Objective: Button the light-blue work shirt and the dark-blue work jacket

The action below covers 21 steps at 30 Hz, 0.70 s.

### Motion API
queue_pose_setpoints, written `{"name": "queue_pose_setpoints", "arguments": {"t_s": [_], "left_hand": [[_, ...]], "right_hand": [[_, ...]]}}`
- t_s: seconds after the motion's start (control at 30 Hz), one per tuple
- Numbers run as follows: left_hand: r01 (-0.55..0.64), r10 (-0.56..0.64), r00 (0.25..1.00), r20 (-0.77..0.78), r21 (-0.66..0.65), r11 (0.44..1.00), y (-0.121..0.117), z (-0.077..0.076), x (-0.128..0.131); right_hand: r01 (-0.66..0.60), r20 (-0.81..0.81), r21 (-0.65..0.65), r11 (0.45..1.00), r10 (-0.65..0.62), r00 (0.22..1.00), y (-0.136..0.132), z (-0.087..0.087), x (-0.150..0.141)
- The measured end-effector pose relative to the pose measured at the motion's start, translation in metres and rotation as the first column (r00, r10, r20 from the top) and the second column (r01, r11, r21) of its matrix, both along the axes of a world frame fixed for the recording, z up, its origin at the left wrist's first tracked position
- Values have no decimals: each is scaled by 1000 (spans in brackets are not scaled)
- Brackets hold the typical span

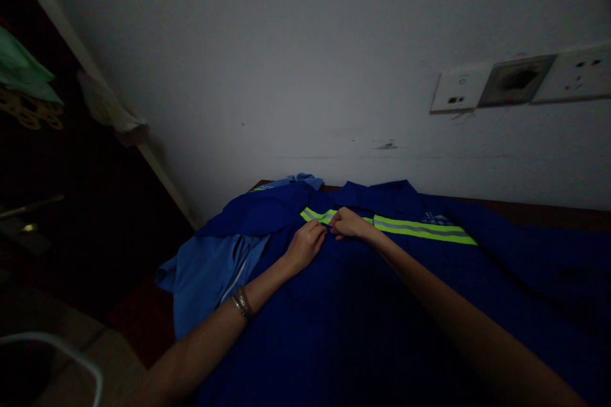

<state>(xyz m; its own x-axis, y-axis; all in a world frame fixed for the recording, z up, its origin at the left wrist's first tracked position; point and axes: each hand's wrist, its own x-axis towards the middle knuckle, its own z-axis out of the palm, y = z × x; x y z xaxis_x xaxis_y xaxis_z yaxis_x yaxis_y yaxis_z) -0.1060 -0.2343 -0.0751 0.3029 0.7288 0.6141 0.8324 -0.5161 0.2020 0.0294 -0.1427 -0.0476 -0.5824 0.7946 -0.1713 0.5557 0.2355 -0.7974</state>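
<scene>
A dark blue work jacket point(296, 318) lies spread out before me, its collar point(377, 194) towards the wall. A yellow-green and grey reflective strip point(424, 229) crosses its chest. My left hand point(307, 245), with bracelets at the wrist, pinches the front of the jacket just below the strip. Close beside it, my right hand point(347, 224) is closed on the cloth at the strip. The fingertips of both hands almost meet, and any fastener between them is too small and dark to make out.
A lighter blue garment point(205, 280) lies partly under the jacket on the left. Behind stands a grey-white wall point(286, 63) with sockets point(461, 89) at right. A dark door point(62, 216) with a handle is at left, and a white curved bar point(62, 343) is at lower left.
</scene>
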Motion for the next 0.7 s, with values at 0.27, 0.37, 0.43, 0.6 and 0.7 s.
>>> {"name": "queue_pose_setpoints", "arguments": {"t_s": [0.27,0.37,0.43,0.6,0.7], "left_hand": [[-7,8,998,68,-8,1000,1,-2,-2],[-10,10,998,68,-1,1000,0,0,-1],[-10,9,998,61,18,1000,0,2,0],[-15,13,1000,28,67,998,0,3,0],[-26,25,1000,4,88,996,0,4,0]], "right_hand": [[-84,82,141,986,73,994,-2,3,0],[-69,70,180,981,57,996,-5,6,1],[-64,71,235,970,49,996,-7,8,2],[-77,89,401,913,44,995,-14,14,3],[-72,95,486,871,29,995,-18,16,3]]}}
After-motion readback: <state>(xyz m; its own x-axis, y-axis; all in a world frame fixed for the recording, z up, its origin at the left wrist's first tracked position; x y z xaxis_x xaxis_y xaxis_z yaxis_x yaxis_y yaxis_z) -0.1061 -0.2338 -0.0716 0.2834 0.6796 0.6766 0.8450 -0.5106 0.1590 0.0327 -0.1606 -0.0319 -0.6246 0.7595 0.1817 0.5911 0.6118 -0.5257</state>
